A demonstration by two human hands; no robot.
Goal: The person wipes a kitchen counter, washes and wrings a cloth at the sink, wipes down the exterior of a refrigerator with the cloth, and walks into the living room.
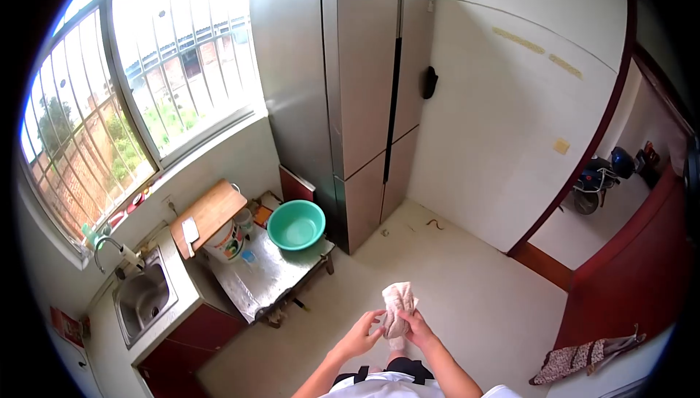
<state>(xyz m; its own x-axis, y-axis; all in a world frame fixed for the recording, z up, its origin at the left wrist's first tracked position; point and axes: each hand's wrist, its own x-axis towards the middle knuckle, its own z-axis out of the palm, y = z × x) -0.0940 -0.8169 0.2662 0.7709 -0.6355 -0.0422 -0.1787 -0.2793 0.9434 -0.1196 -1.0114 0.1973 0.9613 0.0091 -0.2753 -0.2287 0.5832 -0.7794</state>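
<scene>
A pale pinkish, folded cloth (397, 299) is held up in front of my body, above the floor. My right hand (418, 329) grips its right side, thumb and fingers closed on the fabric. At the cloth's left edge is my left hand (362, 334), its fingers curved and its thumb apart from them. Whether the left fingertips touch the cloth is hard to make out.
A green basin (297, 225) stands on a low silvery table (281, 274) to the left. Beside it, a cutting board (211, 215) with a cleaver (190, 232) lies over a bucket (227, 245). Further left is a sink (146, 296). A tall fridge (364, 70) stands ahead; a red door (620, 252) is right.
</scene>
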